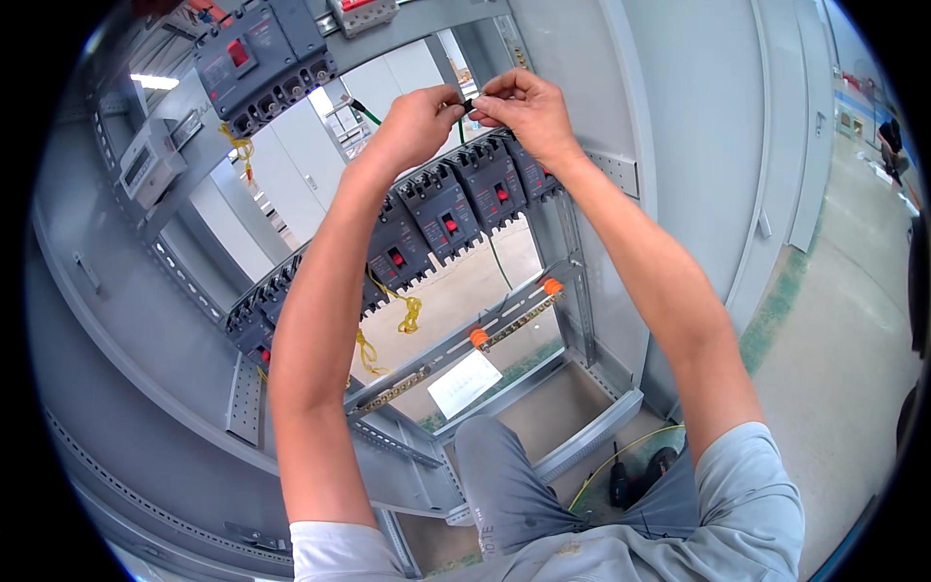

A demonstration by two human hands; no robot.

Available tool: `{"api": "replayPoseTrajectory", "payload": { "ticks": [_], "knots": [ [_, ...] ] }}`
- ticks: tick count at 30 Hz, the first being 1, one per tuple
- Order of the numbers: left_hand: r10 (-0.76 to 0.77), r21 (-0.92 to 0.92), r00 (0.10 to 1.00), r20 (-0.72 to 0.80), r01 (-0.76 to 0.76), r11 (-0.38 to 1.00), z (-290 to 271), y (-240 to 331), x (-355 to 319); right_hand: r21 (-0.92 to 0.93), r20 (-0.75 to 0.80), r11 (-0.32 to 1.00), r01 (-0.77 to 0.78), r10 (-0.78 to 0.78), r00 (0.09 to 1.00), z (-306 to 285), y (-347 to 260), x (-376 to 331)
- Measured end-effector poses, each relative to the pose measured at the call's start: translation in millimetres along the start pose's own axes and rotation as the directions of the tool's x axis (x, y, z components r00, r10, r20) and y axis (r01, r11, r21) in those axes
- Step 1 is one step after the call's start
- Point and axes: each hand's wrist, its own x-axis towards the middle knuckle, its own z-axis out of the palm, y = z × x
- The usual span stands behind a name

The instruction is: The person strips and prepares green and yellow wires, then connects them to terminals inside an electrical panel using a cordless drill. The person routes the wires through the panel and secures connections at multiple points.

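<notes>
Both my hands are raised inside an open grey electrical cabinet (pixel 679 145). My left hand (pixel 419 121) and my right hand (pixel 524 107) meet above a row of dark circuit breakers (pixel 446 209) with red switches. Together they pinch a small dark piece (pixel 468 101) between their fingertips, at the end of a green wire (pixel 367 113) that runs off to the left. What the small piece is cannot be made out.
A larger breaker (pixel 257 58) sits at the upper left. A brass terminal bar on orange insulators (pixel 509 325) runs below the breakers, with yellow-green wires (pixel 407 310) hanging nearby. A dark power tool (pixel 635 475) and yellow cable lie on the floor. A person stands far right (pixel 890 145).
</notes>
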Motion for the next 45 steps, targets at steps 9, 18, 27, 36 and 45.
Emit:
{"api": "replayPoseTrajectory", "payload": {
  "ticks": [9,18,27,36,45],
  "knots": [
    [-0.026,-0.014,0.999,-0.041,0.026,1.000,0.5,2.3,-1.1,-0.018,0.002,1.000,-0.014,0.014,1.000,-1.7,7.8,4.3],
    [-0.022,-0.130,1.000,0.021,0.025,0.991,-4.8,-3.1,-3.7,-0.067,0.085,0.998,-0.016,0.021,0.996,-2.5,6.1,10.2],
    [-0.072,-0.142,0.997,0.033,0.076,0.987,0.2,1.9,-8.0,-0.208,0.182,0.973,-0.101,0.140,0.973,-15.7,-1.7,20.3],
    [0.085,0.315,0.992,-0.092,-0.052,0.948,0.6,3.2,-7.8,-0.143,0.226,0.986,-0.090,0.121,0.967,-7.5,-0.4,23.4],
    [0.138,0.525,0.981,-0.139,-0.045,0.850,3.8,9.8,-3.4,-0.222,0.287,0.975,-0.022,0.086,0.954,-8.9,5.7,31.5]
  ]
}}
